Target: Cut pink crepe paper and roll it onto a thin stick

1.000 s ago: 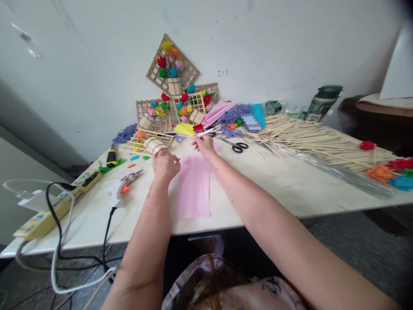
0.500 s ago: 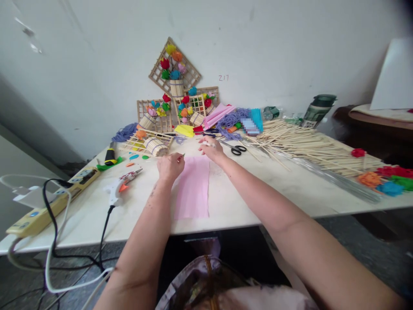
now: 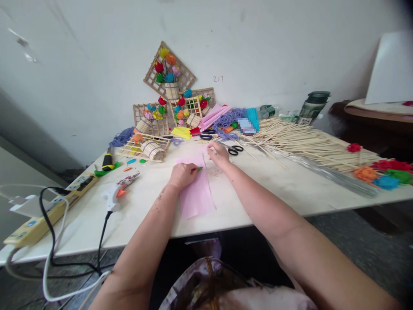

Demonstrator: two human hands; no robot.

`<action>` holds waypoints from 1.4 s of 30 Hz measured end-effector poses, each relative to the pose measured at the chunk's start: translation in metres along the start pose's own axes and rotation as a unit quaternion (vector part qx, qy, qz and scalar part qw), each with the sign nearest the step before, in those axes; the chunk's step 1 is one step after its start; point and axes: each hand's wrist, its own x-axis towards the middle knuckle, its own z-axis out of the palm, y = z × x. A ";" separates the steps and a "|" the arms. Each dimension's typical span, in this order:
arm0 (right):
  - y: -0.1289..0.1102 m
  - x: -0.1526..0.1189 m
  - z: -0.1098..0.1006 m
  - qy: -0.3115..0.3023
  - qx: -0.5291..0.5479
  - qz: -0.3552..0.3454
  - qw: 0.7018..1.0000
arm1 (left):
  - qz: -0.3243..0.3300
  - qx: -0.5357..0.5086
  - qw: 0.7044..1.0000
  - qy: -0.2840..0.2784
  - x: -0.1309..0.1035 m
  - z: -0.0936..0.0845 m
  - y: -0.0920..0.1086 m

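On the table before me lies a pink paper sheet (image 3: 197, 200), now slightly slanted. My left hand (image 3: 183, 175) rests over its upper part, fingers closed on a small green piece (image 3: 199, 168) whose tip pokes out; its kind does not show. Just beyond the sheet's upper right edge is my right hand (image 3: 218, 155), fingers curled together. Something pale and small shows at its fingertips, too unclear to name. Black-handled scissors (image 3: 235, 150) lie right beside that hand.
A glue gun (image 3: 112, 196) and a power strip (image 3: 48, 215) with cables occupy the left. Lattice frames with paper flowers (image 3: 169, 71) lean at the back wall. Thin wooden sticks (image 3: 300, 142) spread over the right, with a bottle (image 3: 312, 107) behind. Purple yarn (image 3: 230, 120) lies at the back.
My left hand has moved right and nearer me over the pink paper, with the green piece. The right hand has shifted slightly right and nearer, its fingers more closed. The paper has turned a little.
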 end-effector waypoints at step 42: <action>0.008 0.007 -0.006 -0.002 0.246 0.001 0.969 | 0.135 -0.136 0.976 -0.101 0.007 0.007 -0.020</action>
